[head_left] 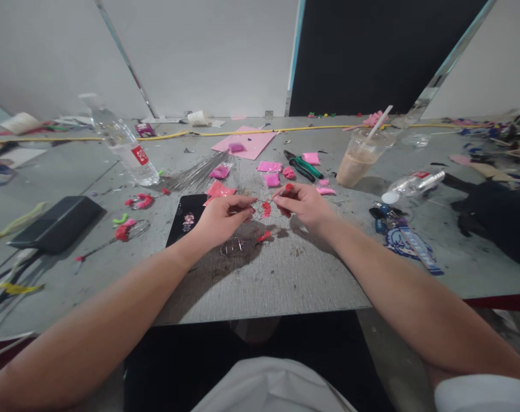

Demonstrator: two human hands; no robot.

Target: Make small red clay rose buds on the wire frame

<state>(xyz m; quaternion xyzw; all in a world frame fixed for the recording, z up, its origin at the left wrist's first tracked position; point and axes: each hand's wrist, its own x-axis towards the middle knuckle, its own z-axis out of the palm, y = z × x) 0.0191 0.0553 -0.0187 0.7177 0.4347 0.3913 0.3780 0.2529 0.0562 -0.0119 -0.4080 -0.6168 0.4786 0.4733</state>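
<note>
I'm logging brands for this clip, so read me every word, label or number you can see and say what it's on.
Nothing reads with certainty.
Blue and white lanyard strap: large letters, too distorted to read.
Red label on the upright water bottle: white marks, too small.
Label on the lying bottle: blurred.
Black phone: a small picture, no legible text.

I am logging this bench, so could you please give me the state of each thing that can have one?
left hand: pinched on the red bead strand
right hand: pinched on the strand's other end
water bottle: tilted, nearly empty
drink cup: lidded, straw in
small bottle: lying on its side
pliers: lying closed
phone: screen dark
</note>
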